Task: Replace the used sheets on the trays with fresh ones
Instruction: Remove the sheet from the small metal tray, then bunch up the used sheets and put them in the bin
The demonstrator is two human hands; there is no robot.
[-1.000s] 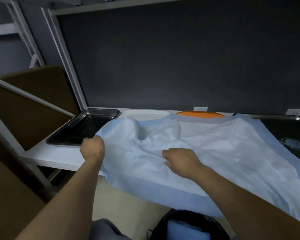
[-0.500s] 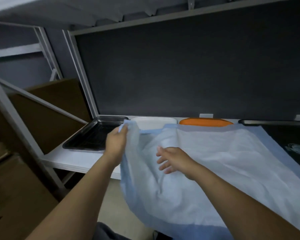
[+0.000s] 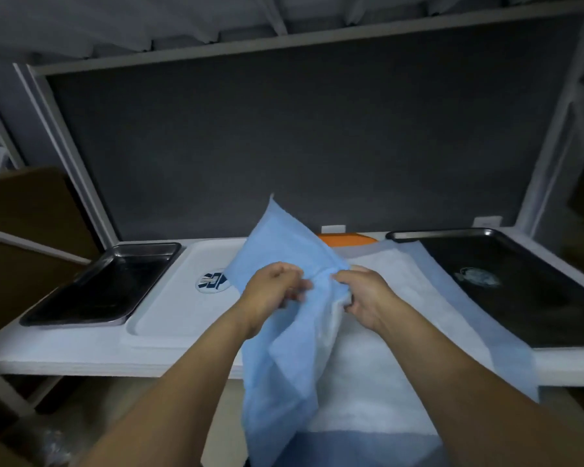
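Head view: left hand [image 3: 271,294] and right hand [image 3: 368,298] fingers clamp the blue sheet [image 3: 284,246], now pulled off the white tray [image 3: 182,308], readying it for relining.

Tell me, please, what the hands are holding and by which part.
Both grip the blue sheet: the left hand and right hand pinch its raised, folded-over left side, close together at the gathered fold.

Blue emblem [image 3: 212,281] on white tray [image 3: 169,318], unreadable
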